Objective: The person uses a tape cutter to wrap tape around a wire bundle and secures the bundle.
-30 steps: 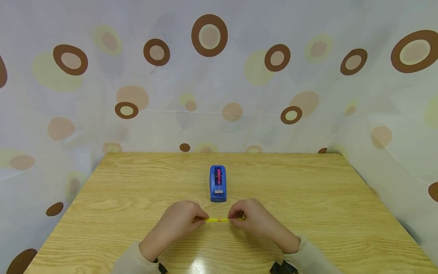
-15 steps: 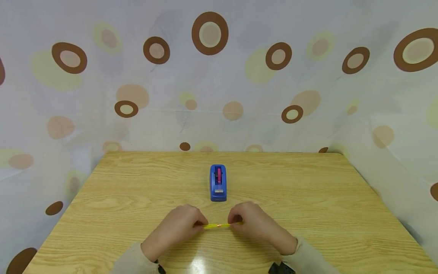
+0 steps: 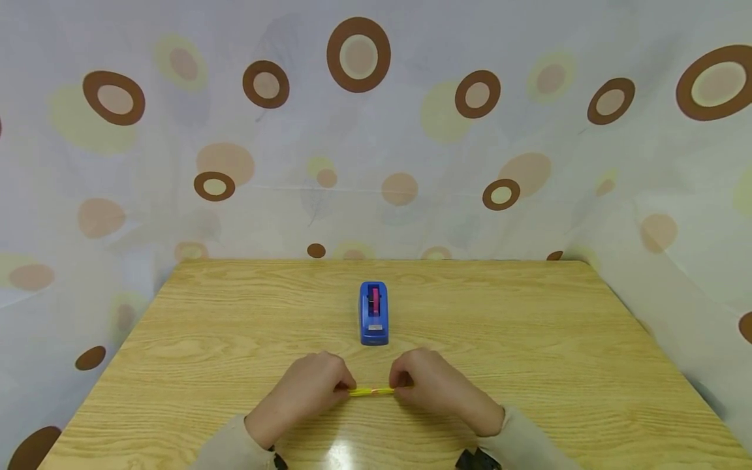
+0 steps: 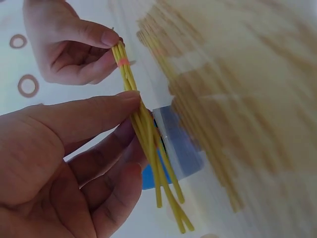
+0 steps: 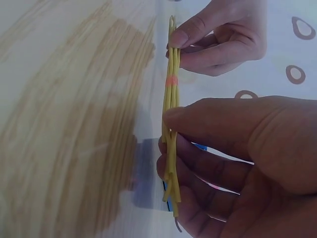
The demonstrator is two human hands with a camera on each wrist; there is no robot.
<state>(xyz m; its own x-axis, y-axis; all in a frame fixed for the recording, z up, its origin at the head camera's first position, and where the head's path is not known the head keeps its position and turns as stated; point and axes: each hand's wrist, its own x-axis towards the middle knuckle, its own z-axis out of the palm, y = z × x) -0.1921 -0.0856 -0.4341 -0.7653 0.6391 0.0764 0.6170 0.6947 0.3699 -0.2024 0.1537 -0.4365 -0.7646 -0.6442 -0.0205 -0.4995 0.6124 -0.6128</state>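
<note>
Sticks (image 3: 371, 391), a thin yellow bundle with a small orange band near its middle, are being held level just above the bench (image 3: 529, 339), stretched between the two hands. Compared with a second ago the bundle is sitting lower and closer to the person, and the hands are standing nearer together, so less of it is showing between them. Left hand (image 3: 311, 390) is pinching one end between thumb and fingers; right hand (image 3: 431, 386) is pinching the other end likewise. Beyond them a blue tape dispenser (image 3: 373, 313) is standing on the bench, apart from both hands, before a spotted curtain (image 3: 358, 59).
</note>
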